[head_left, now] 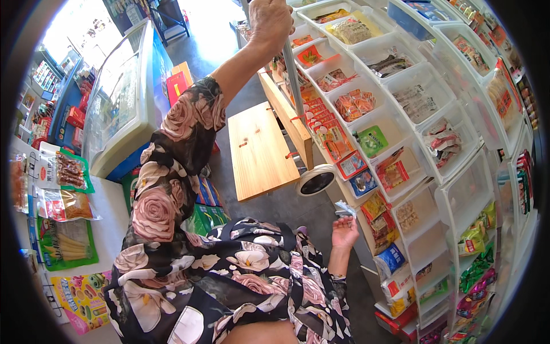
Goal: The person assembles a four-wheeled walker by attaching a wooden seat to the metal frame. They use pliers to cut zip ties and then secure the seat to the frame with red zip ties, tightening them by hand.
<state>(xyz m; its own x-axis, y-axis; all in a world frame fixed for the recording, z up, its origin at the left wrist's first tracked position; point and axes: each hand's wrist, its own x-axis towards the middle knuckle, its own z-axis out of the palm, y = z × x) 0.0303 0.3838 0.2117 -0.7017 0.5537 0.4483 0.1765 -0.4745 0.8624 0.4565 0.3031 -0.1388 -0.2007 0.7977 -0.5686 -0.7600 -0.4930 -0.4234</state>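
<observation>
Left hand (269,22) is up high, fist wrapped tight around a slim grey metal pole (293,80), smooth and round, which runs down and away toward a round black-and-white wheel (316,180) below. Right hand (344,232) sits low, palm turned up, fingers loosely curled, pinching a small crinkled packet (345,208), pale blue and silvery, at the fingertips. It looks like thin foil or plastic film, creased and shiny; what is inside cannot be told.

Just right of that hand rises a shelf rack of clear plastic bins (452,189), white-rimmed and boxy, stacked in slanting rows and filled with glossy snack packets (355,104) in red, orange, green and yellow. Between the two hands lies a flat plank of pale wood (259,150), smooth-grained with small pegs on it. Left of the raised arm stands a chest freezer (123,97) with a curved glass lid and white frame. Down on the far left, flat sealed bags (67,172) lie on a white worktop (112,218). Both arms wear dark sleeves printed with large pink roses.
</observation>
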